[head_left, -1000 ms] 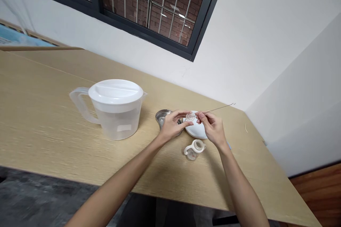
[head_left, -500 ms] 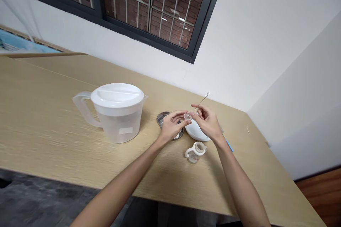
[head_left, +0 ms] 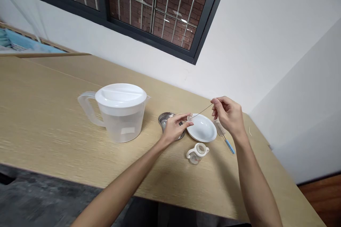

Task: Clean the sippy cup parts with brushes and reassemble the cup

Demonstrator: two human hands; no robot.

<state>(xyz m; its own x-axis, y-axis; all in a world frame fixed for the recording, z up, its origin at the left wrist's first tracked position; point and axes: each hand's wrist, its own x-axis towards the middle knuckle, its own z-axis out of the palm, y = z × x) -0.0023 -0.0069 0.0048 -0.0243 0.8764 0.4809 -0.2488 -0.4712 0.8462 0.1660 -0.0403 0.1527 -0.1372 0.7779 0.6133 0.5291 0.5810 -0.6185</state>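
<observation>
Head camera, and the left hand (head_left: 173,127) pinches a small clear piece (head_left: 189,117) by its edge, leaving its middle reachable, while the right hand (head_left: 229,115) grips a thin wire (head_left: 202,111) far enough back to angle its tip in. Both work above the rim of the white bowl (head_left: 205,130), with the handled bottle (head_left: 196,154) standing close in front, seemingly for easy reach.

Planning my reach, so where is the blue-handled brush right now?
In the head view, the brush lies on the table, right of the white bowl, just left of the right forearm.
</observation>
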